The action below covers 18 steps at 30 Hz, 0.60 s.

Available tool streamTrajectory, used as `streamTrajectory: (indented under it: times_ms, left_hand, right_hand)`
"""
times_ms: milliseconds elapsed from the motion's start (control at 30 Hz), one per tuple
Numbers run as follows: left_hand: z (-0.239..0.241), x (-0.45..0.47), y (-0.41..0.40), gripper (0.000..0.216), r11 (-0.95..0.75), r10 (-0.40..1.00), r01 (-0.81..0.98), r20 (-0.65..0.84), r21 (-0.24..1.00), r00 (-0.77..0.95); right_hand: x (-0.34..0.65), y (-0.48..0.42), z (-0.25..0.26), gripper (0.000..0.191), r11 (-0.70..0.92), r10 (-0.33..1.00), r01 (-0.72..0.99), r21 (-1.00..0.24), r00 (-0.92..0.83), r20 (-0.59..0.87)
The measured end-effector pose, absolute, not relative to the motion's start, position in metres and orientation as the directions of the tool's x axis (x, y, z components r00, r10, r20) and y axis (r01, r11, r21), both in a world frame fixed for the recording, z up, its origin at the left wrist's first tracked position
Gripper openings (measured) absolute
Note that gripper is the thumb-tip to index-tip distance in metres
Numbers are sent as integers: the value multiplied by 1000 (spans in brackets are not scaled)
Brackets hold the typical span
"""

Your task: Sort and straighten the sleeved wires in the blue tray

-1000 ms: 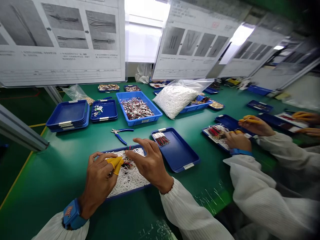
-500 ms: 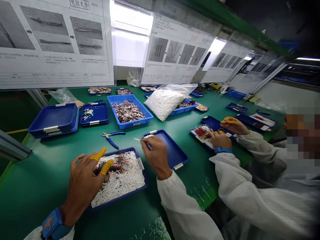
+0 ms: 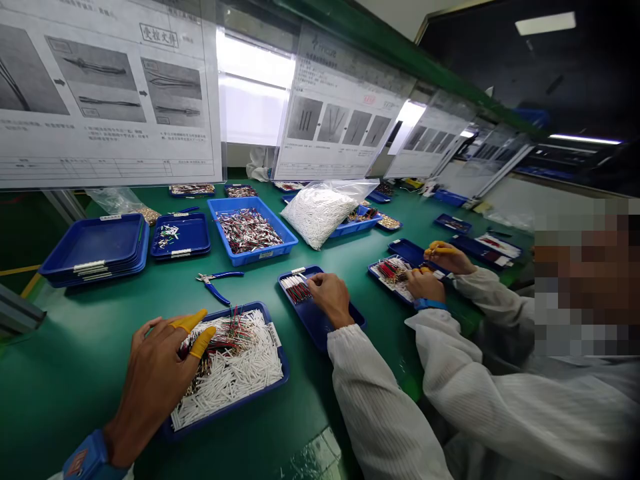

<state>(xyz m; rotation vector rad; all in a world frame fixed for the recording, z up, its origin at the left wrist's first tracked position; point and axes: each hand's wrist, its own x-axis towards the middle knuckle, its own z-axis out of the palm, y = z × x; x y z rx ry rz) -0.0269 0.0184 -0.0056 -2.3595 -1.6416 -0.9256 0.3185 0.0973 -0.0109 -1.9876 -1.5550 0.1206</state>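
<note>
My left hand (image 3: pixel 157 373), with yellow finger cots on thumb and forefinger, rests at the left of a blue tray (image 3: pixel 284 380). Thumb and forefinger are apart, beside a heap of thin red, black and green wires (image 3: pixel 233 337). Loose white tubes (image 3: pixel 245 377) fill the rest of that tray. Over a second blue tray (image 3: pixel 315 325), my right hand (image 3: pixel 330 299) has its fingers pinched together at the end of a neat row of dark red wires with white sleeves (image 3: pixel 296 288). Whatever is between those fingertips is hidden.
Blue-handled pliers (image 3: pixel 220 283) lie behind the near tray. Farther back stand stacked blue trays (image 3: pixel 95 250), a bin of wires (image 3: pixel 250 230) and a bag of white tubes (image 3: pixel 320 210). A co-worker's hands (image 3: pixel 425 283) work over a tray at the right.
My right hand has moved down and right onto the second tray; the white piece that stuck out from its fingers no longer shows there. My left hand stays at its tray. The view has shifted.
</note>
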Motion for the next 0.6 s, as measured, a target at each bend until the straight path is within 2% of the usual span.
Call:
streamTrajectory:
  times_ms: [233,367,500,600]
  left_hand:
    - [-8,-25,18,24,-399,835,874,503,276,223]
    - [-6,-25,18,20,-402,830,871,513,283,217]
    - [0,-25,18,21,-377,837,878,513,294,188]
    - [4,-26,17,22,-364,845,875,508,319,167]
  right_hand:
    - [302,99,-20,21,-82,914,876,-474,255,314]
    - [304,98,-21,22,-44,915,878,-477,227,334]
    - [298,92,-15,25,19,901,862,-506,205,383]
    - [277,80,-5,27,147,901,801,-581,134,413]
